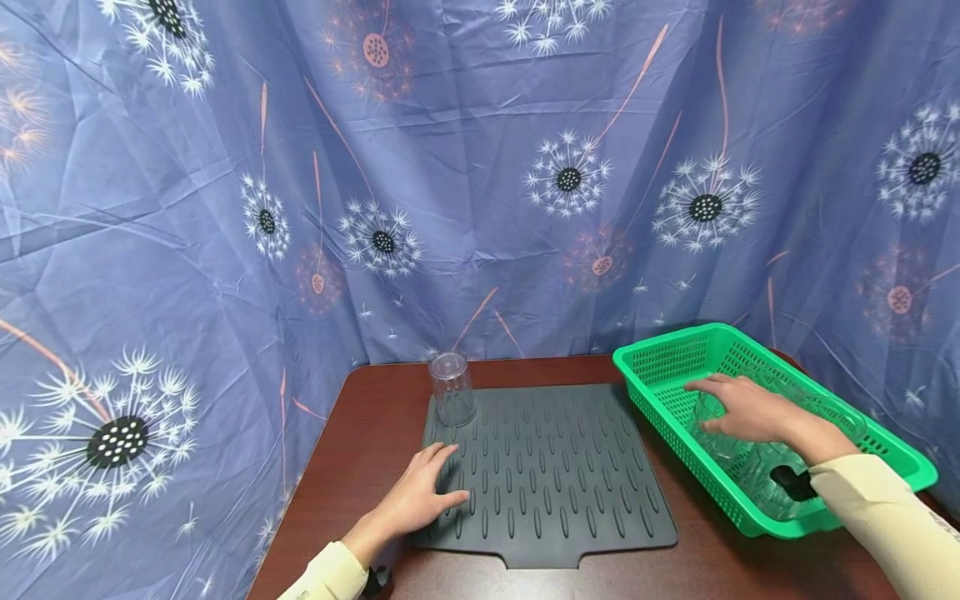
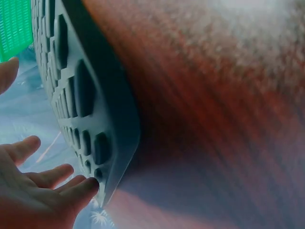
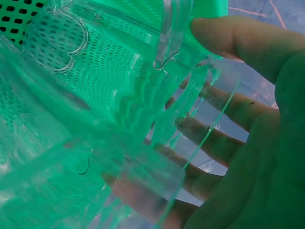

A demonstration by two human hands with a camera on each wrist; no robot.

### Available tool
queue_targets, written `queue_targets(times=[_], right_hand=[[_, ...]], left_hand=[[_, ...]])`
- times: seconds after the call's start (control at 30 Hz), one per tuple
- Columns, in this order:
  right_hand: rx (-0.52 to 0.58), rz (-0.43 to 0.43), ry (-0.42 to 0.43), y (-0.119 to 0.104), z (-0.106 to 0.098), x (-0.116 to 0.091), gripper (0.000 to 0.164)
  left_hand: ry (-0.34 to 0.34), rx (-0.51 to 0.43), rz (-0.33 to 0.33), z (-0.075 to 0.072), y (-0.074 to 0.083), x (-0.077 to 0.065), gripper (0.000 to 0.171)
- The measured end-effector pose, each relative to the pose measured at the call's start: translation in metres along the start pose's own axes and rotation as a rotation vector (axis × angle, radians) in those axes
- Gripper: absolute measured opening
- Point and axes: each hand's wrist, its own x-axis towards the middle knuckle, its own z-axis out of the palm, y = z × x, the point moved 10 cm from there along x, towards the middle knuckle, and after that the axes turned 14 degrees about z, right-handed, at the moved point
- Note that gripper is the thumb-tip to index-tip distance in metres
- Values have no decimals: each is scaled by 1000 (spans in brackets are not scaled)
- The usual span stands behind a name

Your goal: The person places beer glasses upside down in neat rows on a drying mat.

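Note:
My left hand hovers by the left edge of a dark grey drying mat, fingers spread and holding nothing. A clear ribbed tumbler stands on the mat's back left corner. On the right, my right hand reaches into a green plastic basket that holds several clear vessels. The right wrist view shows a clear vessel with a scalloped base, and a clear handle close to my thumb. My extended fingers show through clear plastic or glass; whether they touch it I cannot tell.
Everything stands on a reddish-brown wooden table. A blue curtain with dandelion prints hangs behind and at both sides. The basket's rim rises at the table's right side.

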Motion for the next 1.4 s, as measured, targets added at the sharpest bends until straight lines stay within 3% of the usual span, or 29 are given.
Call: queue_targets(times=[0.2, 0.53, 0.8, 1.0, 1.23, 1.4], right_hand=[[-7, -7, -3, 3, 1, 1, 69], [-30, 28, 40, 12, -5, -2, 60], [-11, 27, 150, 8, -30, -8, 56], [18, -22, 247, 4, -50, -13, 52], [55, 36, 246, 7, -66, -15, 54], [87, 17, 297, 3, -80, -20, 53]], left_hand=[[-44, 22, 11, 11, -2, -3, 80], [-93, 84, 5, 23, -2, -5, 83], [-93, 103, 11, 25, -1, -5, 80], [-109, 109, 4, 25, 0, -6, 79], [-111, 114, 7, 24, 0, -5, 79], [-121, 136, 1, 26, -1, -6, 80]])
